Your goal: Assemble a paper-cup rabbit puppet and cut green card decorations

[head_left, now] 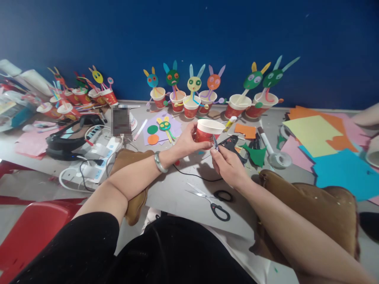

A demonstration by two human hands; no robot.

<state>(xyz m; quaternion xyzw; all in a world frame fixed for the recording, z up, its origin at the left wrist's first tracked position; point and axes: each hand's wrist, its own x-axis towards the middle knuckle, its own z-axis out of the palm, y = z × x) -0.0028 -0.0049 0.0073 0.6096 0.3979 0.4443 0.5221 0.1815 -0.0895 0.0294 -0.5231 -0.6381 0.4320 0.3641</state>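
My left hand [187,141] is wrapped round the left side of a red paper cup [204,136] with a white rim, held upright above the table. Pinched in my right hand [226,161] is a small metal tool [215,142], its tip against or close to the cup's right side; its exact kind is unclear. Open black-handled scissors [209,197] lie on the table below my hands. Left of the cup, a rabbit figure with a green face [164,125] and two paper circles, green and orange, rest on purple paper [174,128].
Several cups with rabbit figures [192,100] line the blue wall. A power strip [103,165], cables and a black headset [66,144] are at left. A glue gun [233,146], tape roll [280,159] and coloured paper [343,169] lie to the right. Another person's arm [365,115] shows at far right.
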